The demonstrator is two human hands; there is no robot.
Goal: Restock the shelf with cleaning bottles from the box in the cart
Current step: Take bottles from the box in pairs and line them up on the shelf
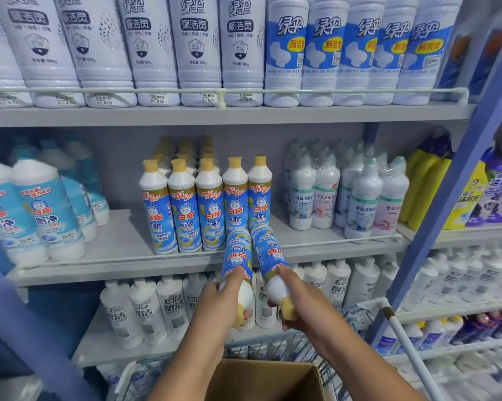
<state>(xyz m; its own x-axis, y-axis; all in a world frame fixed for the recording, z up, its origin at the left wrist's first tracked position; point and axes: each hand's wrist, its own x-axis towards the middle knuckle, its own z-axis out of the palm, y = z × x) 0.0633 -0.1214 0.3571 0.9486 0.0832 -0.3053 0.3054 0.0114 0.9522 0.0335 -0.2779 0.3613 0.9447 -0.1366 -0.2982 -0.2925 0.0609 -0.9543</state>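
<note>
Two blue-labelled cleaning bottles with yellow caps are held out towards the middle shelf (128,256), bases forward and caps towards the person. The left bottle (238,257) is gripped near its neck by the left hand (215,302); the right bottle (268,253) is gripped at its neck and cap by the right hand (299,299). Both bases are seen at the front edge of the shelf, just before the row of matching bottles (206,206) standing upright there. The open cardboard box (261,380) is seen below, inside the wire cart (296,347)
</note>
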